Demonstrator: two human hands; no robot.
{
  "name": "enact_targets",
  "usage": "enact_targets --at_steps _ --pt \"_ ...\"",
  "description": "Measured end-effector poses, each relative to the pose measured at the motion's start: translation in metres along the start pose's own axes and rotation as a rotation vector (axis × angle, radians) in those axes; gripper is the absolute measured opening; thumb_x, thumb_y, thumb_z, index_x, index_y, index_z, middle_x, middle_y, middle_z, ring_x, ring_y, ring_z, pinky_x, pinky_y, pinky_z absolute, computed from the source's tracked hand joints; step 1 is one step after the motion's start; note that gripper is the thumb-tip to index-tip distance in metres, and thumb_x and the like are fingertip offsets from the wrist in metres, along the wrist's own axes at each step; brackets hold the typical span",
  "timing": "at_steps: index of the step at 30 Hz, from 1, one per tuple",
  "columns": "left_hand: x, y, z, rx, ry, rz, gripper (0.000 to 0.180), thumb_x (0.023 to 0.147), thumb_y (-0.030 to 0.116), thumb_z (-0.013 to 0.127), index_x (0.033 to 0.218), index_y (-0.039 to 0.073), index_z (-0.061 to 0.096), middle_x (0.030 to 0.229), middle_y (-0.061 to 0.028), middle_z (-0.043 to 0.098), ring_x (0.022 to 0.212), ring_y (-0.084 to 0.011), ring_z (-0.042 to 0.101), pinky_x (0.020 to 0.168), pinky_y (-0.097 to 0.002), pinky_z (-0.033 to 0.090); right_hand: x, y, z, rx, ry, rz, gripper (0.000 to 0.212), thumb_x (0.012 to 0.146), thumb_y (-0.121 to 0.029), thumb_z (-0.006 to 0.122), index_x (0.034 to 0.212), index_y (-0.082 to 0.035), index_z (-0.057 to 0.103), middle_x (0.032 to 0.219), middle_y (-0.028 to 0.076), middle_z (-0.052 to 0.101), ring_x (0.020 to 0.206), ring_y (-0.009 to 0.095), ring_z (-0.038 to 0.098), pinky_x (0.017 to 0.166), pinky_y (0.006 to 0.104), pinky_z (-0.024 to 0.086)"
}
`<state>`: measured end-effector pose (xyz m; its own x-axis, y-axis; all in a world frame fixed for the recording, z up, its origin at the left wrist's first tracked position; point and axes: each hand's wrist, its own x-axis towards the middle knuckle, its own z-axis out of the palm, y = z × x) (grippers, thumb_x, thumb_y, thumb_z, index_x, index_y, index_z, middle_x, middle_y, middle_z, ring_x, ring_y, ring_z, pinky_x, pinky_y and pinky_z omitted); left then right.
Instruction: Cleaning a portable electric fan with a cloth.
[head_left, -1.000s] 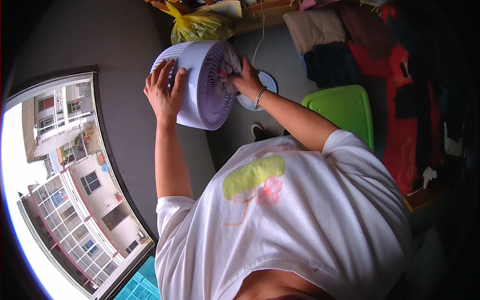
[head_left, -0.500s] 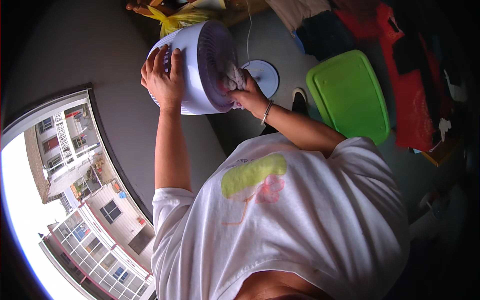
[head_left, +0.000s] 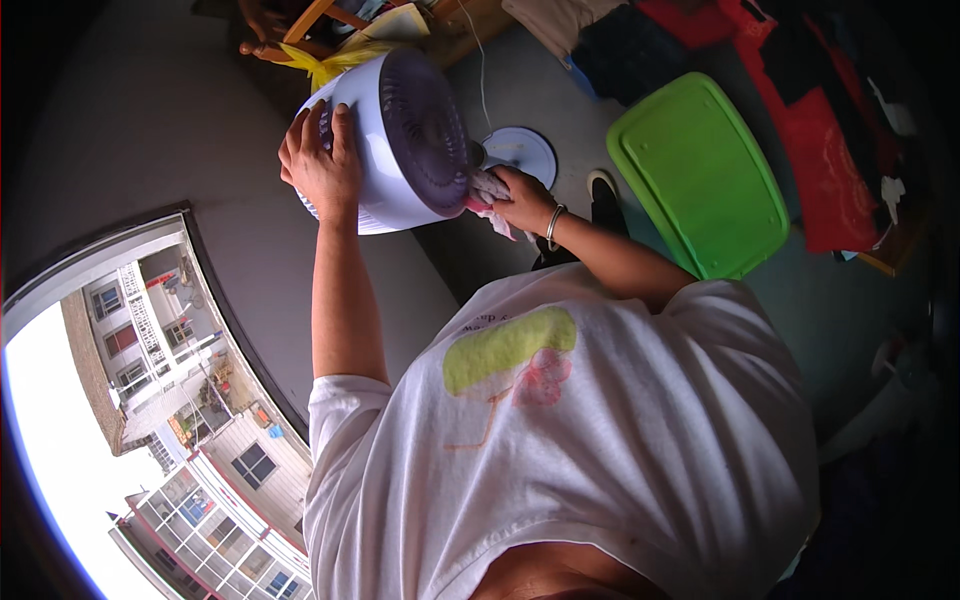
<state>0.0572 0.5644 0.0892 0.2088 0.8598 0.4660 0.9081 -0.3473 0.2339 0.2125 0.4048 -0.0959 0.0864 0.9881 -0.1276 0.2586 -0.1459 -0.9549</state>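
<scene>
A pale lavender-white electric fan head (head_left: 385, 195) with a dark, slatted round face is tilted on its side in front of me. My left hand (head_left: 325, 168) grips its outer edge, fingers spread over the slats and thumb on the smooth casing. In my right hand (head_left: 526, 202) is a bunched, pinkish-grey cloth (head_left: 488, 188), pressed at the lower right rim of the fan's face. Beyond that hand, the round white fan base (head_left: 532, 160) stands on the floor. The joint between head and base is mostly hidden.
A green plastic lid (head_left: 700, 180) lies on the floor at right, near my shoe (head_left: 602, 190). Red and dark fabrics (head_left: 810, 130) are heaped farther right. A yellow bag (head_left: 340, 65) and wooden furniture stand behind the fan. At left is a window (head_left: 190, 380).
My right hand and the cloth have moved down and right, from the face of the fan to its rim. The fan has shifted slightly left; my left hand keeps its grip.
</scene>
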Motion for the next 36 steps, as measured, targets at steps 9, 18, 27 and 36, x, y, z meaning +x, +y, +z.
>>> enact_targets --at_steps 9,18,27,36 --pt "0.001 0.000 0.001 0.001 -0.001 -0.021 0.050 0.089 0.056 0.053 0.118 0.018 0.066 0.125 -0.0033 0.059 0.122 -0.0288 0.046 0.107 -0.0482 0.025 0.010 -0.043 -0.030 0.087 -0.180 -0.148 0.049 0.080 -0.023 0.060 0.125 -0.007 0.051 0.099 0.021 0.066 0.089 0.037 0.065 0.081 0.0413 0.051" --pt "-0.002 -0.002 -0.004 -0.028 -0.009 -0.034 0.049 0.089 0.055 0.053 0.118 0.018 0.066 0.125 -0.0028 0.059 0.122 -0.0280 0.047 0.107 -0.0456 0.027 0.015 -0.040 -0.046 0.275 -0.249 -0.087 0.051 0.083 -0.024 0.059 0.128 -0.003 0.049 0.110 0.021 0.065 0.099 0.032 0.065 0.089 0.0368 0.049" --pt "-0.004 0.000 -0.006 -0.048 -0.001 -0.042 0.046 0.090 0.053 0.054 0.116 0.018 0.067 0.124 -0.0021 0.060 0.121 -0.0275 0.048 0.105 -0.0458 0.031 0.025 -0.038 -0.048 0.053 -0.447 -0.100 0.047 0.083 -0.023 0.060 0.126 -0.006 0.053 0.111 0.022 0.064 0.102 0.035 0.063 0.089 0.0389 0.049" --pt "-0.006 0.000 -0.006 -0.014 -0.002 -0.047 0.046 0.089 0.053 0.056 0.116 0.018 0.067 0.124 -0.0026 0.061 0.121 -0.0273 0.048 0.106 -0.0437 0.029 0.057 -0.026 -0.049 0.225 -0.474 -0.082 0.033 0.080 -0.023 0.063 0.108 -0.004 0.064 0.097 0.017 0.069 0.088 0.027 0.067 0.081 0.0337 0.051"
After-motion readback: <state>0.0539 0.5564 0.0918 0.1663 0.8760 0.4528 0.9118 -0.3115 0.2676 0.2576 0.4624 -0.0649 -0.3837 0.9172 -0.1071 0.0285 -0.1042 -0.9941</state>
